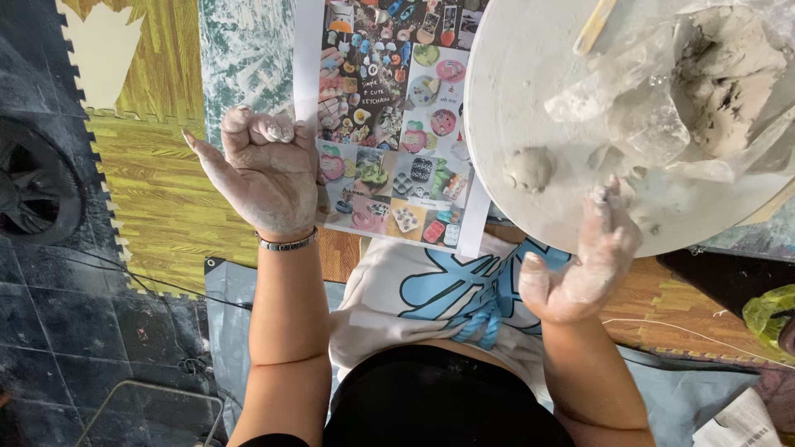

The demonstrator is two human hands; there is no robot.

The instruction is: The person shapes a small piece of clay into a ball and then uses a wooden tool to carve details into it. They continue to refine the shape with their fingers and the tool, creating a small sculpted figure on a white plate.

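My left hand (267, 174) is raised palm up over the floor mat, smeared with pale clay, fingers curled loosely, and it holds nothing. My right hand (588, 261), also coated in clay, rests with its fingertips at the near rim of a round white board (513, 91). A small grey clay ball (528, 169) lies on the board just left of those fingertips. A large lump of grey clay (729, 83) sits in a crumpled clear plastic bag (638, 116) at the board's far right. A wooden stick (596, 25) lies at the top of the board.
A printed sheet of colourful photo examples (389, 124) lies between my hands. Green and yellow foam mats (157, 182) cover the floor to the left. A black wheel (33, 190) is at the far left. A green plastic bag (770, 314) sits at the right edge.
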